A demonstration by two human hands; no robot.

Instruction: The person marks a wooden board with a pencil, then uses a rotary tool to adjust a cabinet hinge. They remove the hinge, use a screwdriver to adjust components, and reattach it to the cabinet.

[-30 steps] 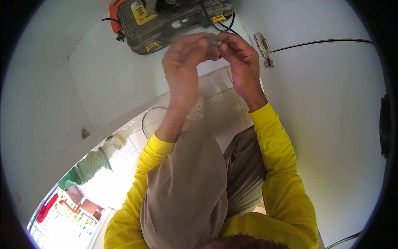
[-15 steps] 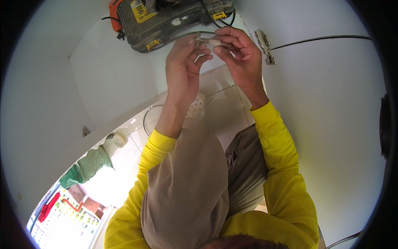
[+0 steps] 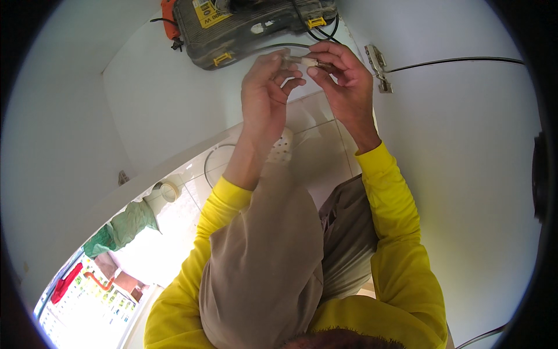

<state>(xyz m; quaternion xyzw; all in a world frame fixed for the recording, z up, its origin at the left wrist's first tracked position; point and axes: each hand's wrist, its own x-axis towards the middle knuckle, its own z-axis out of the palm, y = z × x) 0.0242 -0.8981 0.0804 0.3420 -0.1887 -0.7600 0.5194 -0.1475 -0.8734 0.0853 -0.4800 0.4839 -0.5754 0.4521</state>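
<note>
In front of the dark case, both hands meet at one slim, short piece [image 3: 309,61]. It has a whitish middle and darker, metallic-looking parts; its kind cannot be made out. My left hand [image 3: 265,90] pinches its left end between thumb and forefinger, the other fingers loosely curled below. With thumb and fingers, my right hand [image 3: 347,78] grips the right end, which the fingers partly hide. Just behind the hands lies a dark ribbed tool case [image 3: 244,35] with yellow latches [image 3: 223,59].
White panels surround the hands. A metal hinge [image 3: 378,67] is fixed to the right-hand panel, and a thin dark cable [image 3: 453,60] runs from beside it. Below left, a tape roll [image 3: 169,191] and a green cloth-like sheet [image 3: 133,222] lie on the tiled floor [image 3: 317,152].
The whole view has shifted slightly, so most things sit a little farther right. Both hands keep their hold on the slim piece, with little visible change in grip.
</note>
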